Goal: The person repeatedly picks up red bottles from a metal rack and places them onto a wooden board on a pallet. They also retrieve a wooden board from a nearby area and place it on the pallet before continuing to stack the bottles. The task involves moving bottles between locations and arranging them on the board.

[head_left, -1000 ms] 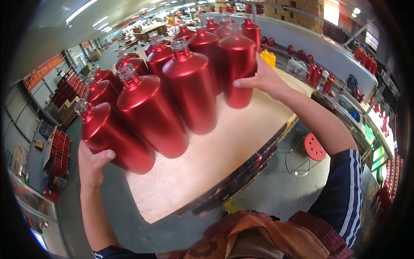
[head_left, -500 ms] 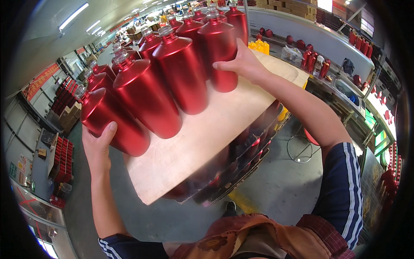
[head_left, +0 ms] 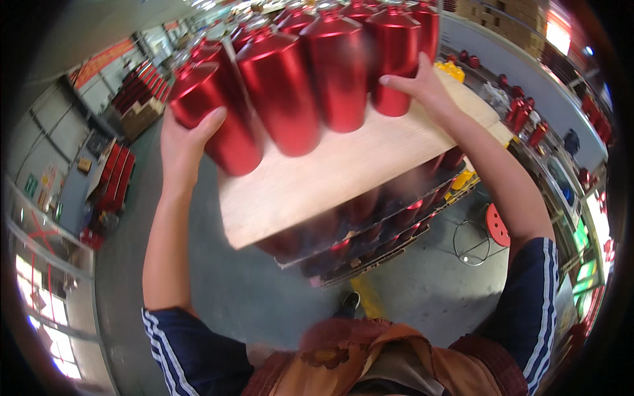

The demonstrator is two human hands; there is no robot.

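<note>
A group of shiny red bottles with clear glass necks stands upright in rows on a pale wooden board (head_left: 297,181). My left hand (head_left: 183,142) is pressed to the outer side of the leftmost front bottle (head_left: 228,129), its thumb across the front and its fingers hidden behind. At the other end of the front row, my right hand (head_left: 426,89) holds the side of a right-hand bottle (head_left: 394,63), thumb in front; its other fingers are mostly hidden. Two more front bottles, a left one (head_left: 284,96) and a right one (head_left: 335,72), stand between my hands.
Beneath the board are stacked cardboard trays (head_left: 370,231) of more red bottles. To the right are a red round stool (head_left: 496,226), a wire ring stand (head_left: 470,243) and a bench with red pieces. Yellow bottles (head_left: 450,70) stand behind the board. Red-filled trays (head_left: 113,178) sit at left.
The view has shifted, so board and bottles appear higher and farther right, with the front row more level. Both hands keep their hold at the row's two ends.
</note>
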